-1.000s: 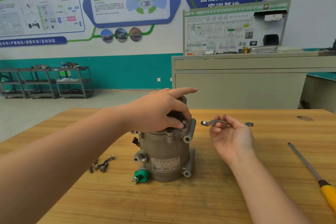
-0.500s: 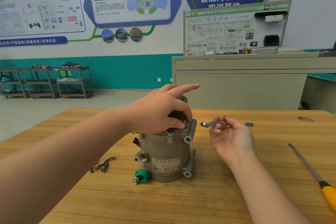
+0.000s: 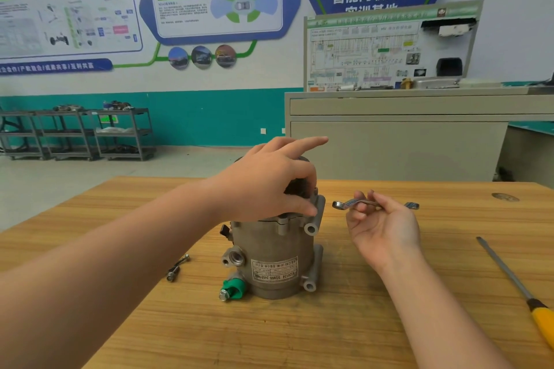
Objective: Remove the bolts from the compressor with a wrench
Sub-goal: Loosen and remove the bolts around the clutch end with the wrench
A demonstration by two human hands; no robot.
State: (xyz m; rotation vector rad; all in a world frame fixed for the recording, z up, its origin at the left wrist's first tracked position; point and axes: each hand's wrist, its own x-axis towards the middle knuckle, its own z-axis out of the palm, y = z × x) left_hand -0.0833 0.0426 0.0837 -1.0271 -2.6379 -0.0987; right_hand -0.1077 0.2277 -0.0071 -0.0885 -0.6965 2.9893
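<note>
The grey metal compressor point(image 3: 272, 255) stands upright on the wooden table point(image 3: 299, 332), a green cap low on its left side. My left hand point(image 3: 269, 183) is on its top, thumb and middle finger pinching something at the top right rim, probably a bolt that the fingers hide; the index finger points straight out. My right hand point(image 3: 383, 228) is palm up just right of the compressor and holds a small offset ring wrench point(image 3: 353, 204) level in its fingertips, clear of the compressor. Loose bolts point(image 3: 177, 266) lie on the table to the left.
A screwdriver point(image 3: 521, 287) with a yellow handle lies at the right edge of the table. Behind the table stand a beige cabinet point(image 3: 404, 141) with a wiring display board and, far left, grey shelf carts point(image 3: 78, 132).
Almost nothing has moved: my left hand's fingers have shifted slightly at the compressor's top rim, and my right hand keeps the wrench in the same place.
</note>
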